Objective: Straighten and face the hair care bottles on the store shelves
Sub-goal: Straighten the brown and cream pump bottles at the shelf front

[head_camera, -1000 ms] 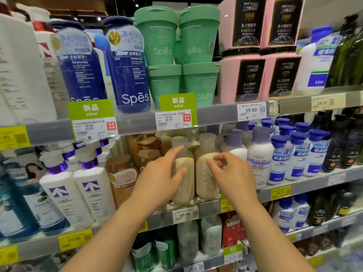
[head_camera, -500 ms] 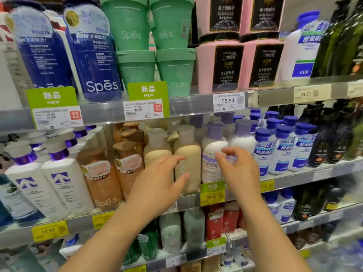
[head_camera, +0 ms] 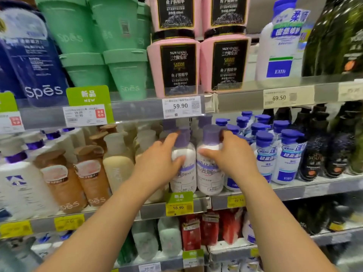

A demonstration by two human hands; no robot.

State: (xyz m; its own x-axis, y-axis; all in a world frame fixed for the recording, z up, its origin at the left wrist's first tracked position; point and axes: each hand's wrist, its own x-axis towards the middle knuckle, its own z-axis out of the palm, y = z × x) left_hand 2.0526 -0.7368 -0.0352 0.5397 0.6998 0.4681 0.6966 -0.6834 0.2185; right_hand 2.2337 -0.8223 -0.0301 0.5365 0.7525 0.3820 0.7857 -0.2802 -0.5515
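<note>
Both hands have slid right off the beige bottles and onto the two white bottles with lilac caps at the front of the middle shelf (head_camera: 294, 190): the left hand (head_camera: 157, 165) wraps the left white bottle (head_camera: 183, 173), thumb across its front, and the right hand (head_camera: 233, 156) grips the right white bottle (head_camera: 208, 173) at its shoulder. The pair stands upright and touching, above a green-and-yellow 59.90 tag (head_camera: 179, 204). Beige bottles (head_camera: 117, 167) sit just left, blue-capped white bottles (head_camera: 288, 154) right, and pink tubs (head_camera: 173, 67) on the shelf above.
</note>
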